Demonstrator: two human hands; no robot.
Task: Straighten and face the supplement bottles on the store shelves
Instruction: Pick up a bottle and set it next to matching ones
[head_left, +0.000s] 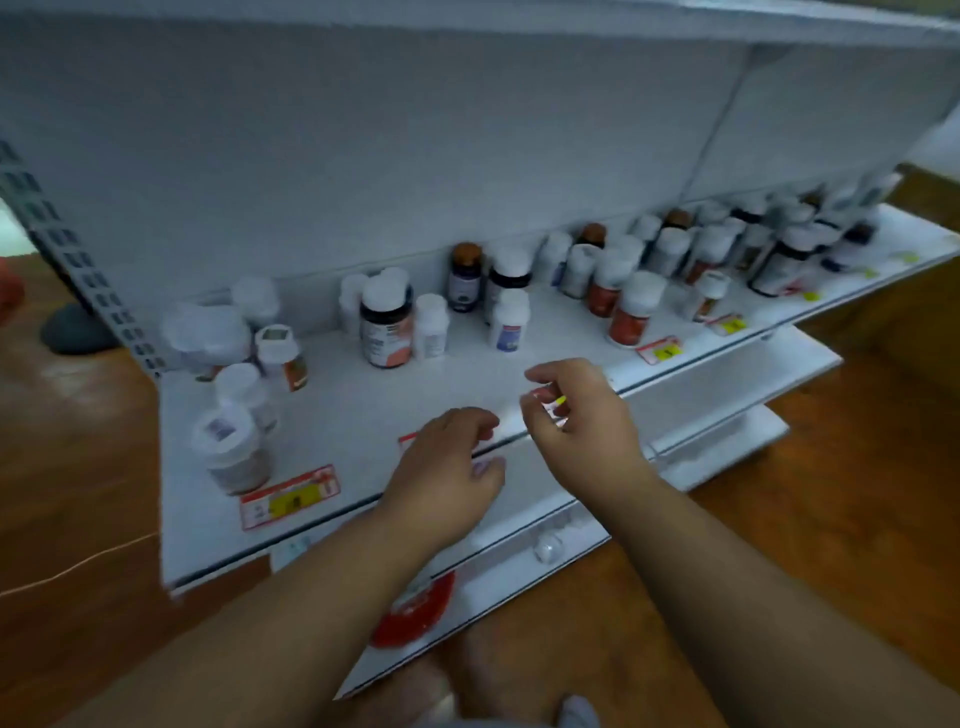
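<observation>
Both bare forearms reach over the white shelf (363, 410); the left hand (447, 467) hovers empty, fingers loosely curled. At its two o'clock, the right hand (576, 410) pinches a price tag (551, 402), with supplement bottles (387, 325) standing toward twelve o'clock.

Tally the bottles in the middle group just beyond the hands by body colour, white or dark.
White-bodied bottles: 3, the left one, the middle one, the right one
Dark-bodied bottles: 3, the big one, the brown-capped one, the white-capped one
Total: 6; a blurred cap behind the big one may be a seventh.
</observation>
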